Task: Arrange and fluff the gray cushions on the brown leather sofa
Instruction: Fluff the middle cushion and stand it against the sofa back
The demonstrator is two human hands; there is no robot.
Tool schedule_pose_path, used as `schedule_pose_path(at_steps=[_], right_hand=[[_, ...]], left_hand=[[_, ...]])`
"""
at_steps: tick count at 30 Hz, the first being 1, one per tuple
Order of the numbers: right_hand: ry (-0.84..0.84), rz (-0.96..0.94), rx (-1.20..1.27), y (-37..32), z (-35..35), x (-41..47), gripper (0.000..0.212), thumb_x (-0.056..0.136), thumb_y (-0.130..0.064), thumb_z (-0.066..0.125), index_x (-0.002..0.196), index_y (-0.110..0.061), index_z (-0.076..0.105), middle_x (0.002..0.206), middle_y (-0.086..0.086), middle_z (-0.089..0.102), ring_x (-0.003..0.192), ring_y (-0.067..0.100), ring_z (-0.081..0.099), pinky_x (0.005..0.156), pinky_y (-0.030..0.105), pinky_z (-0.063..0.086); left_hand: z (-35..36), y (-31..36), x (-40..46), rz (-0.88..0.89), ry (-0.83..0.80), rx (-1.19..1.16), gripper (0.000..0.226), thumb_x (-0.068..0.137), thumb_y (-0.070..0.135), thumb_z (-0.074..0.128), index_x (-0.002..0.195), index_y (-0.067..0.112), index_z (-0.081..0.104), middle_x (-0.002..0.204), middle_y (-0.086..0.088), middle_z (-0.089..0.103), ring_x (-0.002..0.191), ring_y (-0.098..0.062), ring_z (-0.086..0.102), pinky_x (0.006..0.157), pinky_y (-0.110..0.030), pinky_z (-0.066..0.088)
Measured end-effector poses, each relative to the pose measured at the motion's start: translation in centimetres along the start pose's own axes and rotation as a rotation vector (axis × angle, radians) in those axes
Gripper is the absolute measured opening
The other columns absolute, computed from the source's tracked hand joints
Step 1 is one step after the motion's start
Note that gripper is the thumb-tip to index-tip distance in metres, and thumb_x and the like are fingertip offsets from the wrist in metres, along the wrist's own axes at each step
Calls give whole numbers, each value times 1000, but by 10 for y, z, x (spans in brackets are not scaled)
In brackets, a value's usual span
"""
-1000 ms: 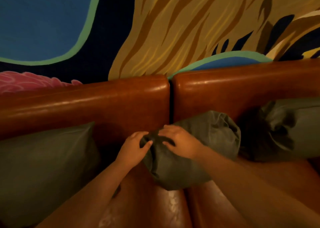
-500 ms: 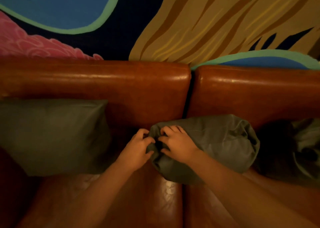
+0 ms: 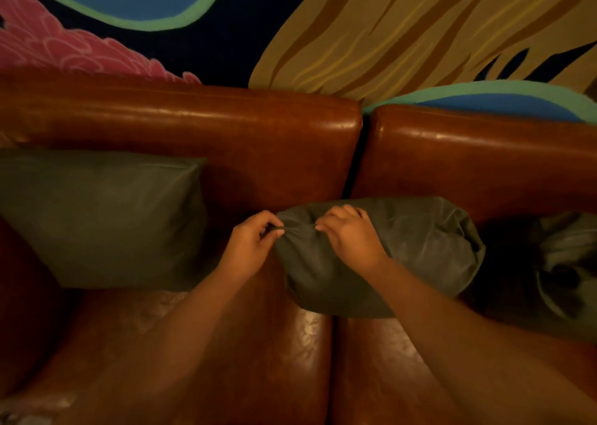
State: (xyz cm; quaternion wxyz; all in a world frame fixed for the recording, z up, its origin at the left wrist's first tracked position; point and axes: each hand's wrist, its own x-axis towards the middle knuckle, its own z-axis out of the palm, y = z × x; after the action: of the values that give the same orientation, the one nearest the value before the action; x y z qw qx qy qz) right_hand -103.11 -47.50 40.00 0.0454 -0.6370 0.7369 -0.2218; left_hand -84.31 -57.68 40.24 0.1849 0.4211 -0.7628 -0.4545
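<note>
While both of my hands are busy at one corner, the job looks to me about a third done. My left hand (image 3: 247, 250) pinches a small tuck of cloth at the upper left end of the middle cushion (image 3: 387, 256), thumb and fingertips closed on it. My right hand (image 3: 350, 239) lies on top of the same end with its fingers curled into the gathered fabric, so each hand holds that cushion. It sits on the seat of the sofa (image 3: 193, 134), just right of the gap between the two back sections, leaning against the right-hand back. It is bunched into a rounded lump and its corners are not squared, so I judge it still needs pulling out, plumping and standing up.

To the left, the left cushion (image 3: 97, 218) stands flat and smooth against the back, its corner sharp; that one seems finished. At the far right, the right cushion (image 3: 568, 263) is crumpled and partly in deep shadow, and I cannot make out how it lies; it probably needs the same work.

Behind the sofa is a painted wall (image 3: 403, 30) with blue, pink and ochre shapes. Nothing blocks my reach. The dim light hides folds, and the slick leather seat may let a cushion slide when I tug.
</note>
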Motion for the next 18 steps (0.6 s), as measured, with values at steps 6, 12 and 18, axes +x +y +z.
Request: schedule_pose_path(at_steps=[6,12,18], right_hand=[[42,231,322,3,-7,0,28,88,-41,52,94,-23,72,91,-5,65,92,19,56,84,45,43],[-104,87,-13,-44,12,-3,39,74,-31,76,111,-23,65,100,-5,66,103,21,57,102,45,28],[-41,97,-4,-40,14,5,22,82,-28,70,102,-23,66,96,-4,62,95,22,56,93,40,32]], left_hand=[[-5,7,11,-127,13,-245,35,78,8,75,88,30,49,80,-10,59,74,-19,54,71,-31,46],[4,-6,7,-144,29,-262,30,78,8,75,79,26,51,70,-1,49,65,-13,44,64,-32,39],[-3,1,15,-184,-82,-380,18,82,12,72,81,18,55,75,-1,54,70,-10,49,67,-25,41]])
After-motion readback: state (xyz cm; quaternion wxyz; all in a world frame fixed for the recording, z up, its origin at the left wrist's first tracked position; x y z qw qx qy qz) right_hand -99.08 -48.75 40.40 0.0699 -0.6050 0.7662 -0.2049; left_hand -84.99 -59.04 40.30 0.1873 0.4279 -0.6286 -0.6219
